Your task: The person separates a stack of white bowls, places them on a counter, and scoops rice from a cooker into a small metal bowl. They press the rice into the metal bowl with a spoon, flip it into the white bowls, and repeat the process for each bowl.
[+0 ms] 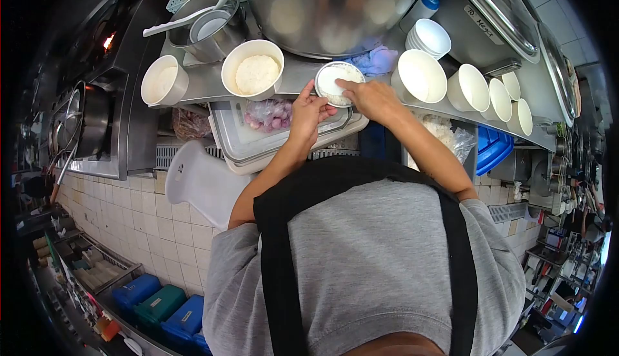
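Note:
Over the counter's front edge, my left hand (309,112) grips the left side of a small white bowl (318,82), thumb and fingers at its rim. White rice (351,73) shows around the inside of it. My right hand (374,100) reaches in from the right, a fingertip on a smooth white round piece (331,81) lying within the rice; its other fingers are curled at the bowl's right side. To the left stands a large paper tub (252,88) filled with rice. Another tub (164,80), also with white contents, is farther left.
Several paper tubs (469,88) line the counter (209,75) on the right, near stacked white bowls (431,37). A big steel pot (309,14) stands behind, with a purple cloth (377,60) by its base. A stove flame (108,40) burns far left. A white stool (193,178) is below.

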### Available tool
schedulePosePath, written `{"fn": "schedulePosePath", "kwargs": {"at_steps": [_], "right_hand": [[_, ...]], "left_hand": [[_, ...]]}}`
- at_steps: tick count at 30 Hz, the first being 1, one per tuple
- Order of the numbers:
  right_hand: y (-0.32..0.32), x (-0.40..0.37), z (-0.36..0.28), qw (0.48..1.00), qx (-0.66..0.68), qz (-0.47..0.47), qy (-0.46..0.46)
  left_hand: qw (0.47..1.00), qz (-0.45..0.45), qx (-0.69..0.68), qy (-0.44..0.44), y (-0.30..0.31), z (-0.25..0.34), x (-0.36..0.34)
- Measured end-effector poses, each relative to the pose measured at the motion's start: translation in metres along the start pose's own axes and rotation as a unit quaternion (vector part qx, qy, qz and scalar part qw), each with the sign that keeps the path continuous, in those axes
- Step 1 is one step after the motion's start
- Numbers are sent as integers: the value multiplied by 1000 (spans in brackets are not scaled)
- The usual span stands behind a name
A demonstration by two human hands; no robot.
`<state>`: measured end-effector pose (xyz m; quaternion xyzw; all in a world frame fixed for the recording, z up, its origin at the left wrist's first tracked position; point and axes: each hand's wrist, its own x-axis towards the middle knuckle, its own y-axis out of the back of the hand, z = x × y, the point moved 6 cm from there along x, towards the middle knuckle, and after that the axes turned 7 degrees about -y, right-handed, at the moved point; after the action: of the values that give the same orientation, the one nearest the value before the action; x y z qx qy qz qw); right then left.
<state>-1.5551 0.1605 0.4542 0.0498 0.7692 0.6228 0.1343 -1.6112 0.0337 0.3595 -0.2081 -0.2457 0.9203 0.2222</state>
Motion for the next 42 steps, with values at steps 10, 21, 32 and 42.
{"fn": "schedulePosePath", "kwargs": {"at_steps": [10, 21, 32, 42], "right_hand": [[-9, -8, 33, 993, 95, 24, -59], [15, -27, 22, 995, 95, -1, -19], [2, -6, 15, 999, 34, -5, -14], [1, 6, 20, 993, 94, -2, -65]], "left_hand": [[1000, -13, 26, -9, 0, -1, -3], [999, -22, 47, 2, 7, 4, 14], [996, -17, 87, -2, 1, 10, 24], [998, -14, 61, -24, 2, 9, 19]]}}
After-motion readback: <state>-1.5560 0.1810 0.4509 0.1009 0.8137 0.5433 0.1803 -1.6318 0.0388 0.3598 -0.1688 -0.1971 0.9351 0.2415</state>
